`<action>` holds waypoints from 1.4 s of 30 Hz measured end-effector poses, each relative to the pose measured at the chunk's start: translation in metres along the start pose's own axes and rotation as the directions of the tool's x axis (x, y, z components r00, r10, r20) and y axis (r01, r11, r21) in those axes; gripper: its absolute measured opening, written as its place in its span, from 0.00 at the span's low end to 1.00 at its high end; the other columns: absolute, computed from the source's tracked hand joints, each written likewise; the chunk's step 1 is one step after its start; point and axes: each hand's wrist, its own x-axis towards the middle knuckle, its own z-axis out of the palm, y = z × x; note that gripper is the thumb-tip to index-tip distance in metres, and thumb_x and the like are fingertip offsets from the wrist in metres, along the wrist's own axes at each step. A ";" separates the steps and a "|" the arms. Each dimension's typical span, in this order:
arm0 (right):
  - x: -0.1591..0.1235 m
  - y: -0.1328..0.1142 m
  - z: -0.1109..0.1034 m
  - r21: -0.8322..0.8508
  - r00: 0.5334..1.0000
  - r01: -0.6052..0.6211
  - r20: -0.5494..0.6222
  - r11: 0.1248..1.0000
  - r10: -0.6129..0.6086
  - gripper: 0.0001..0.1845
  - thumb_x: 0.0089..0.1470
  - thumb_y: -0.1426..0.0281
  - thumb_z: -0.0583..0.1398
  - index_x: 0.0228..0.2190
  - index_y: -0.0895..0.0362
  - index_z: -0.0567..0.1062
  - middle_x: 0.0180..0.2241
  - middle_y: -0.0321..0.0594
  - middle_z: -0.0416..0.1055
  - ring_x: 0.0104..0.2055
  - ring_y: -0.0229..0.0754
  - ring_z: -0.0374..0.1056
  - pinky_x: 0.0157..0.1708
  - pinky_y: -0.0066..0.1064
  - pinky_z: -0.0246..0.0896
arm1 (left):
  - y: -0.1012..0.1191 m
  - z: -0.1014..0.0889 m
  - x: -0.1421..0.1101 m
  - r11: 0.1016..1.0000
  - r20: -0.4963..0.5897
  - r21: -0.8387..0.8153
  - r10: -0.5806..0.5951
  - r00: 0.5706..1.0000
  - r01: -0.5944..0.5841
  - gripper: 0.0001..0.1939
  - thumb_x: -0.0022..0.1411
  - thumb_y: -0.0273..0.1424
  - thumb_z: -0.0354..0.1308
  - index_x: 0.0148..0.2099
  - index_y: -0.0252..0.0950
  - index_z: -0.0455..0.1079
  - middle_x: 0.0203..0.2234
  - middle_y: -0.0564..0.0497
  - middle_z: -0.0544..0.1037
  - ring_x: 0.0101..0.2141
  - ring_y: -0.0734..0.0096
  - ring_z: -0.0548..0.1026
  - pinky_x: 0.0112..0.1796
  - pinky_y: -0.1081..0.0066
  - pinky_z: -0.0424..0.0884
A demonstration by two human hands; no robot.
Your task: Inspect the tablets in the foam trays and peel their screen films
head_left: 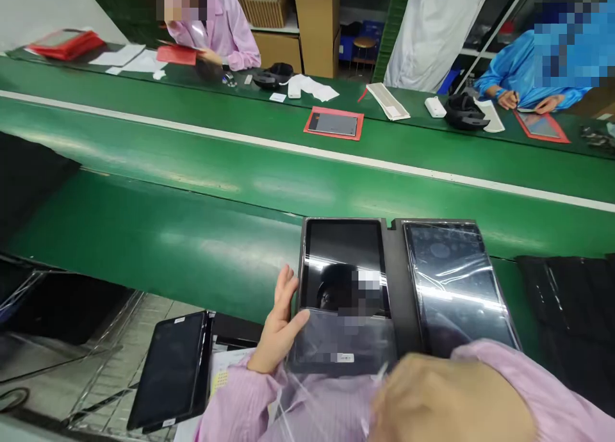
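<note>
Head view: the tablet is seated in the left side of the black tray; its left edge is met by the left hand, thumb spread from fingers; the right hand is blurred beside clear film; its finger state cannot be told.

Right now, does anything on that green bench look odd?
Nothing looks spilled or broken. A clear film seems to cover only the lower part of the left tablet, leaving its upper screen bare. The right tablet looks wrinkled on top, with wavy glare. The right hand is too blurred to judge.
</note>
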 end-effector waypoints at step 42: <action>-0.088 0.056 -0.020 -0.043 0.706 -0.438 -0.634 0.898 0.314 0.12 0.54 0.66 0.57 0.39 0.55 0.76 0.39 0.40 0.76 0.41 0.41 0.72 0.47 0.34 0.64 | 0.094 0.044 0.062 0.422 0.339 0.751 0.415 0.844 -0.509 0.24 0.51 0.37 0.59 0.50 0.36 0.65 0.53 0.38 0.65 0.58 0.41 0.55 0.54 0.45 0.53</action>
